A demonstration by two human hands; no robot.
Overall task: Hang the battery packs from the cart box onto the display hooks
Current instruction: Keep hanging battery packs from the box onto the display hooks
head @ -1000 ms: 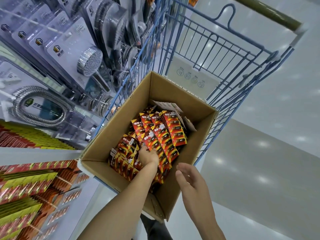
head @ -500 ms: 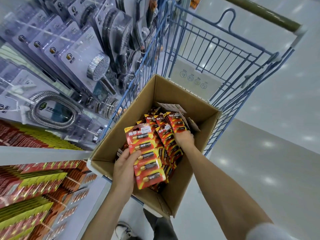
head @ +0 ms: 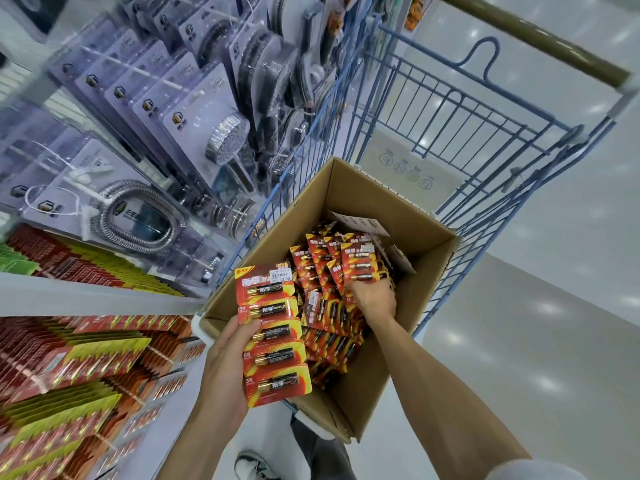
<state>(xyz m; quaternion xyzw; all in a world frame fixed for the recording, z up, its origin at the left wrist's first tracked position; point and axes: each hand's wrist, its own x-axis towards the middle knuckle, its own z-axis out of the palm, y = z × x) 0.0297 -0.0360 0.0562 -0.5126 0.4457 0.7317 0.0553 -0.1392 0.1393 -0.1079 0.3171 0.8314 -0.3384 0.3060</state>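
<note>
Battery packs [head: 332,306] fill the cardboard box [head: 408,216] sitting in the blue cart [head: 450,109]. The left hand [head: 225,362] grips a strip of packs [head: 273,334] at its lower left edge, raised over the box's near corner. The right hand [head: 372,299] reaches into the box, fingers curled around packs there; its fingertips are hidden among them. Display hooks cannot be made out; hanging packs [head: 52,358] at left are blurred.

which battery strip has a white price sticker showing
The long battery strip held in the left hand: its top card bears a white price sticker; the packs in the cardboard box show none so clearly.
</note>
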